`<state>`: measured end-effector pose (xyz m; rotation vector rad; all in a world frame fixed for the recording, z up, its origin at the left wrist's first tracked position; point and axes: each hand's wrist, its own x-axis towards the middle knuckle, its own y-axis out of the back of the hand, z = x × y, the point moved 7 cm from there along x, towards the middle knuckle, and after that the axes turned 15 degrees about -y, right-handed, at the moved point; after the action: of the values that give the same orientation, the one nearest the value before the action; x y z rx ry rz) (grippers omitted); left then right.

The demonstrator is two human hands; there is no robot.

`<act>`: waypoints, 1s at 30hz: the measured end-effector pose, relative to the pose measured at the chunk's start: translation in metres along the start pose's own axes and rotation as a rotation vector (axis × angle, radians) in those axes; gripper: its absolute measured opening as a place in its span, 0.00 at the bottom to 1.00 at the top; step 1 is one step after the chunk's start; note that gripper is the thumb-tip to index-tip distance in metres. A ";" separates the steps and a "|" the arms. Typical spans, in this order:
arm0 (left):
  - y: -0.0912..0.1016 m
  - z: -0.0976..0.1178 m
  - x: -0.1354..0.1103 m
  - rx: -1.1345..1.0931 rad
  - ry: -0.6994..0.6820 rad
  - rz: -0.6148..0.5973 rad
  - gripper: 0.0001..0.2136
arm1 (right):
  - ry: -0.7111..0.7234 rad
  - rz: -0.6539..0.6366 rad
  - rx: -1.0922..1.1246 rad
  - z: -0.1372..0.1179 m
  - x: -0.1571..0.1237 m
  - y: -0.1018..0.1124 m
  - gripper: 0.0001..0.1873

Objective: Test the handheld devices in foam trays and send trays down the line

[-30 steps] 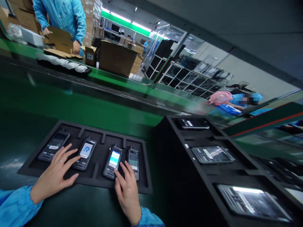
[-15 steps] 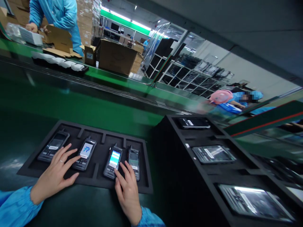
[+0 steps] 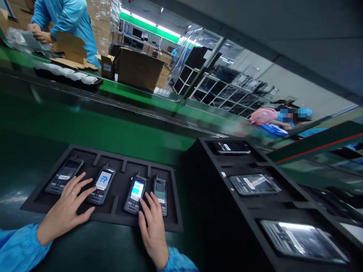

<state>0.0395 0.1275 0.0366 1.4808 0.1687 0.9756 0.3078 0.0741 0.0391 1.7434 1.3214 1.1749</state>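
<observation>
A black foam tray [image 3: 85, 215] lies on the green surface, holding several handheld radios with screens and short antennas. My left hand [image 3: 66, 207] is open, fingers spread over the leftmost radio [image 3: 67, 172], whose screen is dark, and the radio with a blue logo on a white screen [image 3: 103, 180]. My right hand [image 3: 154, 226] is also open. Its fingertips rest at the lower edge of the radio with a lit blue-and-white screen [image 3: 137, 190] and partly cover the rightmost radio [image 3: 160, 189], which has a dim screen.
A tall stack of black foam trays [image 3: 215, 196] with more radios stands at my right. Across the line, a person in blue [image 3: 69, 22] handles a plastic-wrapped item beside a cardboard box [image 3: 138, 70] and a tray of white-wrapped items [image 3: 68, 73]. Another person sits far right.
My right hand's index finger has shifted slightly off the lit radio's keypad area. My left hand stays put. The person across has brought both hands together over the plastic-wrapped item.
</observation>
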 end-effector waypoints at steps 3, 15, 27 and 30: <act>0.000 0.000 0.000 -0.014 0.013 -0.008 0.21 | -0.033 0.041 -0.028 0.003 0.014 0.000 0.27; 0.003 0.001 0.001 -0.038 0.023 0.002 0.20 | -0.025 0.110 -0.148 0.001 0.041 -0.004 0.19; 0.000 -0.001 -0.001 -0.023 0.004 -0.031 0.20 | -0.007 0.154 -0.120 0.004 0.037 0.001 0.17; 0.000 0.000 -0.001 -0.013 -0.013 -0.023 0.20 | 0.002 0.177 -0.108 0.002 0.035 0.003 0.16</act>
<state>0.0383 0.1270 0.0356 1.4705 0.1694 0.9468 0.3143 0.1072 0.0503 1.8094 1.1012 1.3200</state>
